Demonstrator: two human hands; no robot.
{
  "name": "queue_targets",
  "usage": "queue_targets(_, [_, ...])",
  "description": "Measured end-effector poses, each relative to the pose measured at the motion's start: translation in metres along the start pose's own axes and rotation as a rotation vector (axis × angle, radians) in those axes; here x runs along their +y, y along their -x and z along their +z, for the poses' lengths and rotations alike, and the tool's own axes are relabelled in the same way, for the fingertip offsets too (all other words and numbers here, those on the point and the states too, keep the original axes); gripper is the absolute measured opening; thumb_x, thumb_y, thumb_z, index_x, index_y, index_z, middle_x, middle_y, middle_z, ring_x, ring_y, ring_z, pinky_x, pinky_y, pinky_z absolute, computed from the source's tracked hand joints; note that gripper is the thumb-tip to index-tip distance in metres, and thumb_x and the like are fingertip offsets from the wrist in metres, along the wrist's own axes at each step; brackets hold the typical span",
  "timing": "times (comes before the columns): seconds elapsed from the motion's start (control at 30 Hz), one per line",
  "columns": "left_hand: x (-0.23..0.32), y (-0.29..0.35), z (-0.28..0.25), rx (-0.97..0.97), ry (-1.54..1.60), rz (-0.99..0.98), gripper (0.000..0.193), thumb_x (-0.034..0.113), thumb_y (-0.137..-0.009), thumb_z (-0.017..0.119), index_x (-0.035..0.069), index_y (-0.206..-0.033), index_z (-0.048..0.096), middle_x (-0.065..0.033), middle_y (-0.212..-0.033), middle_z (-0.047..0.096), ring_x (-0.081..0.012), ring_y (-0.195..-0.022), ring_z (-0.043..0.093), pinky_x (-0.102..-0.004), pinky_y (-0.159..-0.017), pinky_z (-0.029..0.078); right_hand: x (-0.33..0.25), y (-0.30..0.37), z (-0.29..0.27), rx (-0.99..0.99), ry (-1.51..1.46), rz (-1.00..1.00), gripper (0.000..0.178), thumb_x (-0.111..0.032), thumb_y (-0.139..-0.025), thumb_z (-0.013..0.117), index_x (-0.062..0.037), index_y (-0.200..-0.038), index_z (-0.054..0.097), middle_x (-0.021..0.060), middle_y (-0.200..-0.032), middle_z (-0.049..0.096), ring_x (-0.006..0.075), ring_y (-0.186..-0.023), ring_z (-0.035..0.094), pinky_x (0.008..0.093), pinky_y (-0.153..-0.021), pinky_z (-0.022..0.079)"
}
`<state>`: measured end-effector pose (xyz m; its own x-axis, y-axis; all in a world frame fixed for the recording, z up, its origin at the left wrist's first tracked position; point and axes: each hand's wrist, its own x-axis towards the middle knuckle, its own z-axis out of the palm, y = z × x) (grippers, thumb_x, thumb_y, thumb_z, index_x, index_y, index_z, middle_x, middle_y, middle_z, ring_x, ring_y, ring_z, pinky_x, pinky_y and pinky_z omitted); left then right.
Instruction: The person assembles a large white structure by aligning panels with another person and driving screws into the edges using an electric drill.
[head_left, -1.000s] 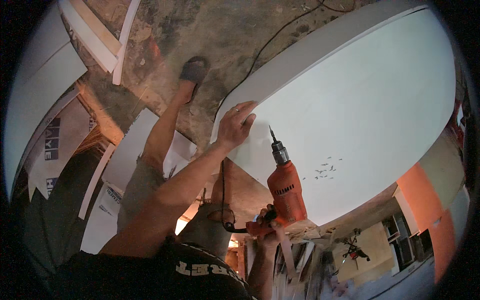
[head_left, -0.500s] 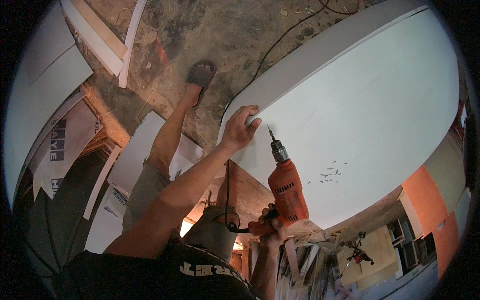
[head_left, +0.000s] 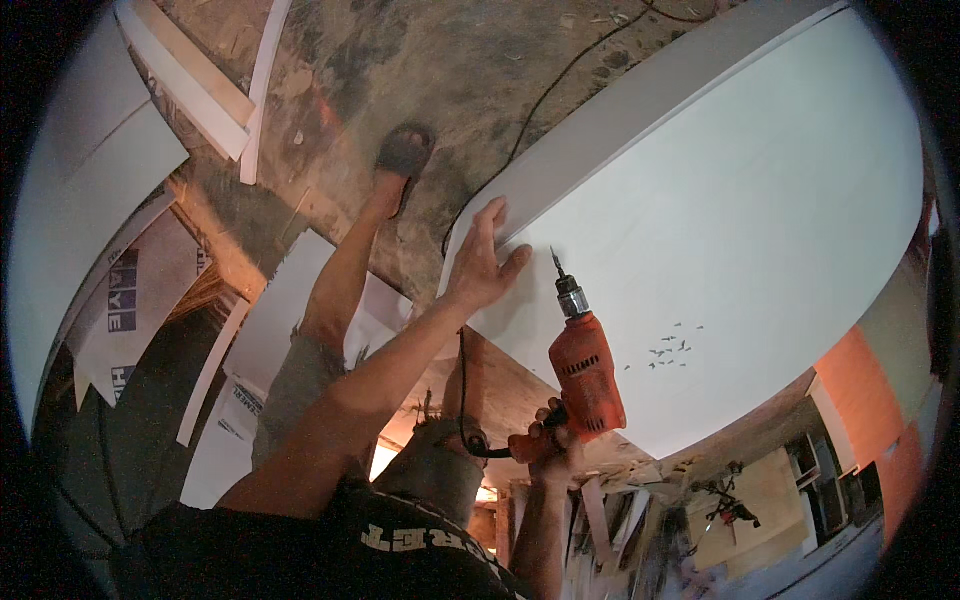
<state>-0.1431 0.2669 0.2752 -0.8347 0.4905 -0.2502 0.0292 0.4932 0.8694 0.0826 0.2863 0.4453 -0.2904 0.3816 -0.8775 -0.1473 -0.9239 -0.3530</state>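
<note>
In my right hand (head_left: 553,447) is an orange power drill (head_left: 588,375), gripped by its handle. Its dark bit points up and away, over the near left part of a large white panel (head_left: 760,190). My left hand (head_left: 484,265) is at the panel's left corner, thumb and fingers apart and nothing held. Whether its palm touches the panel edge is hard to tell. A grey strip (head_left: 600,125) runs along the panel's far left side. Several small dark pieces (head_left: 668,350), perhaps screws, lie scattered on the white face to the right of the drill.
A black cord (head_left: 535,115) runs across the dirty floor beside the panel. White boards (head_left: 285,305) lie by my leg, and more strips (head_left: 200,95) and sheets (head_left: 90,200) are at left. An orange board (head_left: 858,400) stands at right. Offcuts (head_left: 620,520) are stacked near the lower edge.
My left hand's fingers have uncurled from the panel edge and spread apart. The drill has shifted slightly right, still in my right hand.
</note>
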Motion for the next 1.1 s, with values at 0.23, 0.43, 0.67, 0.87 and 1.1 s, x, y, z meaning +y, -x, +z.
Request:
queue_targets(0.23, [0.026,-0.009,-0.004,0.052,-0.324,0.078,0.038,0.029,-0.087,0.063,0.003,-0.113,0.051,-0.0197,-0.112,0.056,-0.0362,-0.103,0.056,-0.0423,-0.090,0.044,-0.002,0.007,0.003,0.024,0.019,-0.081,0.058,-0.012,-0.080,0.061,-0.0018,-0.131,0.037,0.0123,-0.114,0.056,0.0210,-0.094,0.059,0.0291,-0.066,0.054])
queue_targets(0.43, [0.006,0.000,-0.001,-0.170,-0.128,-0.048,0.022,0.013,-0.088,0.057,0.005,-0.108,0.054,-0.0148,-0.105,0.059,-0.0342,-0.096,0.055,-0.0434,-0.081,0.044,0.004,0.007,-0.002,0.068,0.114,-0.068,0.061,-0.018,-0.078,0.070,0.0024,-0.128,0.041,0.0146,-0.112,0.055,0.0239,-0.092,0.058,0.0322,-0.074,0.052])
queue_targets(0.67, [0.006,0.009,0.005,0.027,-0.271,0.165,0.028,0.015,-0.087,0.060,0.007,-0.112,0.055,-0.0123,-0.107,0.060,-0.0346,-0.095,0.055,-0.0424,-0.082,0.044,0.011,-0.004,0.008,0.136,0.158,-0.066,0.062,-0.021,-0.072,0.069,-0.0001,-0.125,0.044,0.0131,-0.109,0.058,0.0225,-0.091,0.060,0.0322,-0.069,0.054])
queue_targets(0.87, [0.024,0.010,0.021,0.011,-0.217,0.146,0.033,0.016,-0.083,0.063,0.005,-0.114,0.057,-0.0129,-0.111,0.060,-0.0350,-0.098,0.056,-0.0431,-0.083,0.045,0.007,0.009,0.012,0.149,0.132,-0.089,0.059,-0.022,-0.074,0.067,0.0005,-0.123,0.045,0.0130,-0.107,0.058,0.0236,-0.089,0.060,0.0332,-0.069,0.053])
queue_targets(1.1, [-0.026,0.027,0.017,-0.014,-0.208,0.049,0.033,0.012,-0.085,0.060,-0.001,-0.115,0.057,-0.0187,-0.110,0.059,-0.0364,-0.103,0.054,-0.0474,-0.088,0.043,0.028,0.006,-0.043,0.236,0.950,-0.267,0.023,-0.018,-0.088,0.053,-0.0039,-0.105,0.057,0.0094,-0.092,0.058,0.0207,-0.086,0.057,0.0313,-0.073,0.048])
